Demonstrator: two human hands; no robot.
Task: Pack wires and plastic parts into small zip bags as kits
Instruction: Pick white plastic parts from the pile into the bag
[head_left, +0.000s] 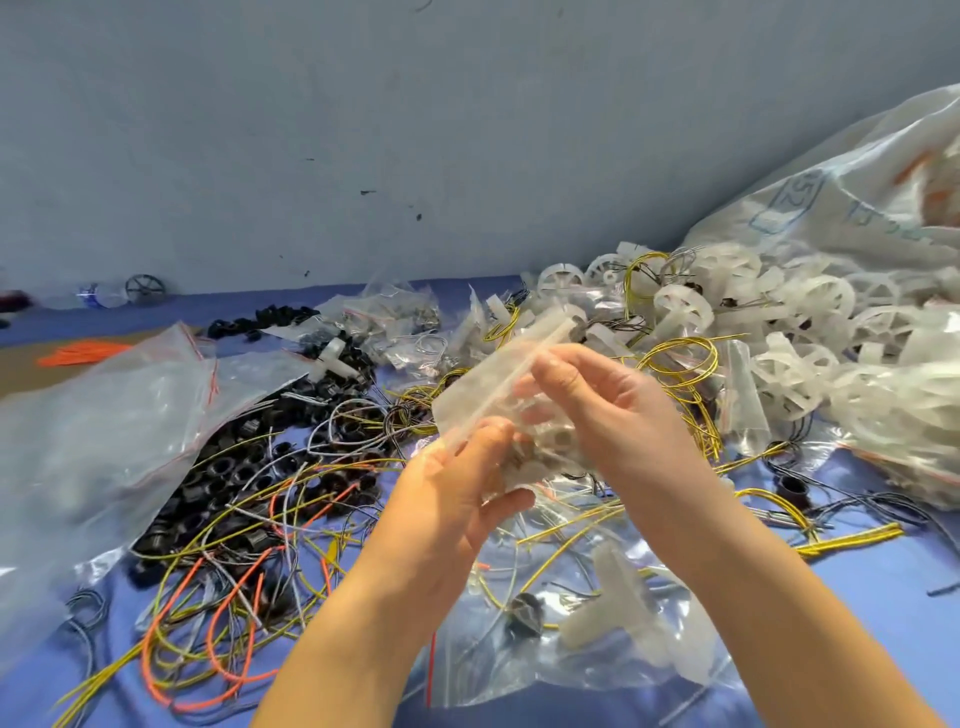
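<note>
Above the middle of the blue-covered bench (883, 597), a small zip bag (498, 395) is held clear of the clutter by both bare hands. Its long axis, along the zip strip, runs on a slant from lower left, near the person, to upper right, toward the wall (363, 130). The left grip (457, 499) pinches the lower end of the strip between thumb and fingers, with its fingers curled under the bag's belly. The right grip (608, 410) pinches the strip further up, fingertips on the seal. Pale plastic pieces and dark bits show blurrily through the film. Directly beneath the hands lie slack clear bags, one holding a white T-shaped part (618, 608). To the left, black ring parts (228, 478) spill from a large clear bag (93, 415), tangled with yellow wires (675, 364) and orange wires (171, 623) that sprawl across the bench. To the right, white plastic wheels (826, 301) are heaped against a big printed sack (857, 197). Behind the held bag sits a cluster of filled small bags (395, 312).
</note>
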